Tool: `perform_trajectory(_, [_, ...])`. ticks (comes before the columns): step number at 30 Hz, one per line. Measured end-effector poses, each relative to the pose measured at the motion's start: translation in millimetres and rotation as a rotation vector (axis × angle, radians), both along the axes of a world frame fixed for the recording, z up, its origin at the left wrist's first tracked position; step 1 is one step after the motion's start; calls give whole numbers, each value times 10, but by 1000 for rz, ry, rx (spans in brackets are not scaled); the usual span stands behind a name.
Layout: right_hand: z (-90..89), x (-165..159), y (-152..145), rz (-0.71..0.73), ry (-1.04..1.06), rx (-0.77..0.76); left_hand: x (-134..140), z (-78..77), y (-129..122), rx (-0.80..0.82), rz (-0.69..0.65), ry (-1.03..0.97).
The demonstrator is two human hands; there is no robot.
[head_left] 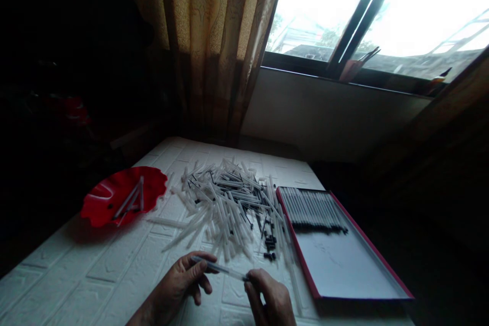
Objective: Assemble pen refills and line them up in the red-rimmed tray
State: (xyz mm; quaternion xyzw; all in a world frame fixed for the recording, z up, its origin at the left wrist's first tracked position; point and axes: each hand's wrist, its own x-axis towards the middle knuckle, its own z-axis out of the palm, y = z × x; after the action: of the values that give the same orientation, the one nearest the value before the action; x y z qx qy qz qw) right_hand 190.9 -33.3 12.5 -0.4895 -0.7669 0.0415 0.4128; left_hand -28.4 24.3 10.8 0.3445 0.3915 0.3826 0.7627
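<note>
Between my two hands, low over the front of the table, a clear pen (225, 269) lies nearly level. My left hand (186, 280) pinches its left end between thumb and fingers. At the other end, my right hand (269, 295) closes its fingertips round a dark tip, partly hidden by them. Just beyond my hands spreads a loose pile of clear pen barrels (229, 219), with thin dark refills (240, 194) mixed in. Small black caps or plugs (270, 242) sit at the pile's right edge.
A shallow red box lid (355, 270) on the right holds a row of pens (315, 209) with black ends. On the left stands a red wavy-rimmed bowl (97, 201) with a few pen parts inside. Behind the white brick-patterned table (110, 265) are a curtain (214, 25) and a window (317, 10).
</note>
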Motion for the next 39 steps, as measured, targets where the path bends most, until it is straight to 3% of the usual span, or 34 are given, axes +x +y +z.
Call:
perform_trajectory(6, [47, 36, -24, 16, 27, -168, 13, 13, -21, 26, 14, 23])
perform_trajectory(12, [130, 34, 94, 49, -47, -52, 111, -165, -15, 154, -115, 175])
perform_trajectory(20, [-308, -292, 232, 80, -174, -90, 181, -53, -53, 283, -108, 252])
perform_trajectory(24, [-313, -111, 231, 44, -131, -75, 122, -1, 5, 240, -31, 381])
perform_trajectory(26, [-278, 19, 215, 28, -72, -50, 51, 49, 110, 362, 56, 532])
perform_trajectory(28, [-254, 105, 200, 26, -26, -22, -13, 110, 257, 627, 108, 731])
perform_trajectory(31, [-241, 126, 191, 19, 16, 26, -42, 164, 481, 928, -97, 1110])
perform_trajectory(33, [-234, 99, 192, 8, 35, 35, -19, 163, 593, 968, -202, 1222])
perform_trajectory(39, [-210, 74, 199, 4, 62, -2, 27, 165, 711, 1010, -342, 1348])
